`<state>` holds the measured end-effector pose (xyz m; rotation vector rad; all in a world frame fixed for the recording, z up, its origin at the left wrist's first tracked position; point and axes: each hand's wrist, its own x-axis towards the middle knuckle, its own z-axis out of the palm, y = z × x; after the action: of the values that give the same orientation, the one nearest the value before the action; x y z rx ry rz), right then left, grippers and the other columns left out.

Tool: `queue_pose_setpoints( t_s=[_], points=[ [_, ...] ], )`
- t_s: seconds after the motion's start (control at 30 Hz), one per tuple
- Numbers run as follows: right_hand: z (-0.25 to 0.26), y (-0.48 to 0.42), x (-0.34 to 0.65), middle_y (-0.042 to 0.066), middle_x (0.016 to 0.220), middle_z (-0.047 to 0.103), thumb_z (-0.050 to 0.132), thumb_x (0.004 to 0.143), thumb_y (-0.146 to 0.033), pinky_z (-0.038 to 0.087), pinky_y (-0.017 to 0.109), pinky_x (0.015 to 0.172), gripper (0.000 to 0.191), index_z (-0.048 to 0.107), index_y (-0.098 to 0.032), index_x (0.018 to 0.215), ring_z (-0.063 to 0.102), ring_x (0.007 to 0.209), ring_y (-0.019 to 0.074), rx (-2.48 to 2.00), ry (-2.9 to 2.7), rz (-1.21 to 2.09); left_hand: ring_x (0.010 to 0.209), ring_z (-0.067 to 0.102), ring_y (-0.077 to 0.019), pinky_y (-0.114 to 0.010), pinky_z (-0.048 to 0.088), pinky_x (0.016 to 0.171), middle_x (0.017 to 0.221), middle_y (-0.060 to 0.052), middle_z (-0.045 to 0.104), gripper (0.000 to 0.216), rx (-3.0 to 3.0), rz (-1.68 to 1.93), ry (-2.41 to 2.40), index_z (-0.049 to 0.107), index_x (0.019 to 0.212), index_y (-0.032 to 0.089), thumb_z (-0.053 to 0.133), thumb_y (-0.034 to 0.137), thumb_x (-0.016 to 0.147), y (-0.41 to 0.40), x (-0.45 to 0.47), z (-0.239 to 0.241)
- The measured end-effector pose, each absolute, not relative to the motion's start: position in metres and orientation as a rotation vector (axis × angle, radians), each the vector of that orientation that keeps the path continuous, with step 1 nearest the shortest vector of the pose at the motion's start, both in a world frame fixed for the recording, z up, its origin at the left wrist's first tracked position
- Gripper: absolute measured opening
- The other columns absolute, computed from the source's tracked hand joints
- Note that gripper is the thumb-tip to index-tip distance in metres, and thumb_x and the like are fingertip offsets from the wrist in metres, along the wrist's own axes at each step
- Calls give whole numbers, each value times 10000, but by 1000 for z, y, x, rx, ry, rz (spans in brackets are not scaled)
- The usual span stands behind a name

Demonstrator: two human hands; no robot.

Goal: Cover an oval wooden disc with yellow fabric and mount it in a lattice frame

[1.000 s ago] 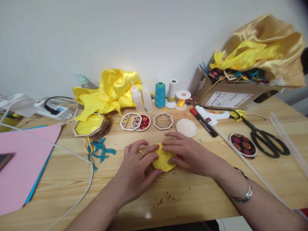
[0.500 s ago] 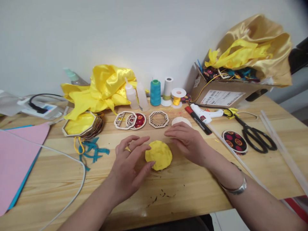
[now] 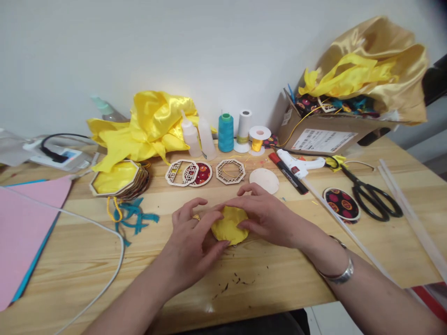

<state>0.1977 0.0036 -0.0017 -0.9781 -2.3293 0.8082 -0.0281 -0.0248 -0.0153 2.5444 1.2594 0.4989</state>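
Observation:
A round yellow fabric-covered disc (image 3: 228, 228) lies on the wooden table in front of me, its cloth slightly wrinkled. My left hand (image 3: 192, 237) grips its left side, thumb on the lower edge and forefinger at the upper left. From the other side, my right hand (image 3: 267, 216) spans the disc, with fingers along the top rim and the thumb on its right part. The fingers hide parts of the rim. Beyond my right hand lies a plain white disc (image 3: 264, 180). Behind the yellow disc is an octagonal wooden lattice frame (image 3: 230, 172).
Along the back stand a teal thread spool (image 3: 226, 134), white bottles (image 3: 191, 137) and bunched yellow satin (image 3: 157, 123). To the right are a marker (image 3: 288, 173), a glue gun (image 3: 302, 164), black scissors (image 3: 373, 197) and a cardboard box (image 3: 321, 135). A white cable (image 3: 120, 251) crosses the left side.
My right hand has moved left and down onto the yellow disc, uncovering the white disc behind it. My left hand has shifted slightly right and down along the disc's edge.

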Motion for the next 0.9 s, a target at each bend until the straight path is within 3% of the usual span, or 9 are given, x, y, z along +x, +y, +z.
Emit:
queue_pose_setpoints(
  t_s=[0.53,0.67,0.77,0.9],
  points=[
    [-6,4,201,45,1148,641,650,776,-92,394,434,995,488,557,-225,1237,394,1208,242,-987,-2406,800,1203,365,-344,-536,317,905,1262,-85,610,348,2556,490,1247,525,1119,224,610,341,802,-23,-30,-20],
    [-2,7,205,68,1167,624,569,820,-65,415,432,986,450,555,-228,1239,436,1178,221,-933,-2317,769,1236,359,-335,-546,313,941,1315,-99,572,338,2572,540,1219,515,1126,211,600,316,816,-25,-30,-17],
    [2,10,210,85,1072,628,462,823,0,475,382,897,387,642,-198,1103,537,1029,186,-871,-2241,732,1284,358,-305,-519,307,987,1378,-111,516,302,2600,629,1162,518,1137,200,559,231,839,-25,-29,-12],
    [7,11,215,64,920,651,424,708,97,501,315,762,423,711,-169,868,570,861,157,-822,-2332,822,1356,322,-277,-484,280,1014,1421,-66,483,341,2676,516,988,540,1190,243,500,154,863,-25,-27,-5]
  ],
)
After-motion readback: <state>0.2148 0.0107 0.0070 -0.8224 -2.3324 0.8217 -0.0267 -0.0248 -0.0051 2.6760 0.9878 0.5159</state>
